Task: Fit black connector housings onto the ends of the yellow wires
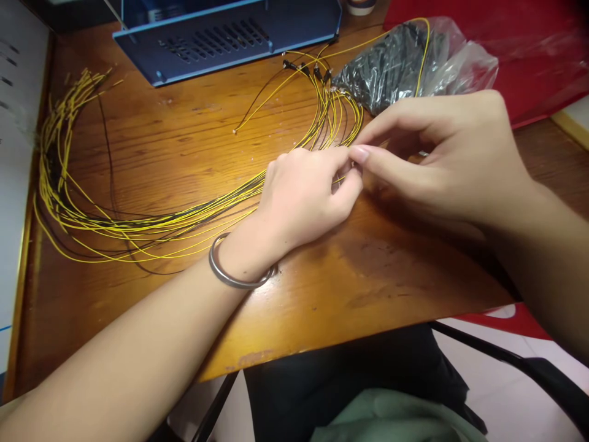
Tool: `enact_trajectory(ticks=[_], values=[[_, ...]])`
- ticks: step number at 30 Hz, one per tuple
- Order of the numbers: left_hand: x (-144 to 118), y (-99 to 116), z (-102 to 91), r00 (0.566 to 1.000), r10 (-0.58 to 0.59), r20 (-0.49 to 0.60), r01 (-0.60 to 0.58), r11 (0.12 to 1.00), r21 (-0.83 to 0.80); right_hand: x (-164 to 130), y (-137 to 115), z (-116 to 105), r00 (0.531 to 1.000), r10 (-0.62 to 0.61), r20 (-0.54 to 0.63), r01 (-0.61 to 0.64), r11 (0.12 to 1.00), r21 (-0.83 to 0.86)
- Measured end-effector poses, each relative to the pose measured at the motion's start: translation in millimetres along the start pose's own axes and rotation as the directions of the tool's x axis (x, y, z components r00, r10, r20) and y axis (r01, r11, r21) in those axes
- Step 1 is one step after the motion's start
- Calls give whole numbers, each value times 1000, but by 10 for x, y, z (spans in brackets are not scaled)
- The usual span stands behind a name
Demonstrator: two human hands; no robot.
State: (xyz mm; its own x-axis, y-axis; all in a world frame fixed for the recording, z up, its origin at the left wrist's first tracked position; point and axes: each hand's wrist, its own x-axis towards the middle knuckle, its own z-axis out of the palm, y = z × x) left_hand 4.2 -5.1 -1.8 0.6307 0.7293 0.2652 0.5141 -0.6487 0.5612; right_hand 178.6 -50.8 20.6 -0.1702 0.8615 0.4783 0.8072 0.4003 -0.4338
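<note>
My left hand (309, 189), with a dark metal bracelet (239, 283) on the wrist, is closed over the long bundle of thin yellow and black wires (193, 222). A short piece of yellow wire shows between its thumb and forefinger. My right hand (442, 153) pinches thumb and forefinger together right at the left fingertips; what sits in that pinch is hidden. The bundle curves across the table to loose ends (83, 92) at the far left. Past my hands, small metal tips and several black connector housings (317, 72) show on the wire ends.
A clear plastic bag of small black parts (381, 70) lies behind my right hand, a yellow wire looping over it. A blue slotted tray (221, 46) stands at the back. Red sheeting (543, 55) covers the right rear. The wooden table's (285, 319) front edge is near my lap.
</note>
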Motion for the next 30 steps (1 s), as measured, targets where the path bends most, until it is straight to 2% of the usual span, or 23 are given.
enact_trajectory(ticks=[9, 15, 30], values=[[8, -10, 4, 1000, -1, 0, 1, 1000, 25, 2, -20, 0, 999, 52, 1, -52, 998, 40], [-2, -21, -1, 1000, 4, 5, -5, 999, 50, 23, 1, 10, 992, 117, 55, -121, 989, 88], [0, -15, -9, 1000, 4, 9, -5, 997, 77, 41, 38, 22, 994, 93, 66, -104, 977, 188]])
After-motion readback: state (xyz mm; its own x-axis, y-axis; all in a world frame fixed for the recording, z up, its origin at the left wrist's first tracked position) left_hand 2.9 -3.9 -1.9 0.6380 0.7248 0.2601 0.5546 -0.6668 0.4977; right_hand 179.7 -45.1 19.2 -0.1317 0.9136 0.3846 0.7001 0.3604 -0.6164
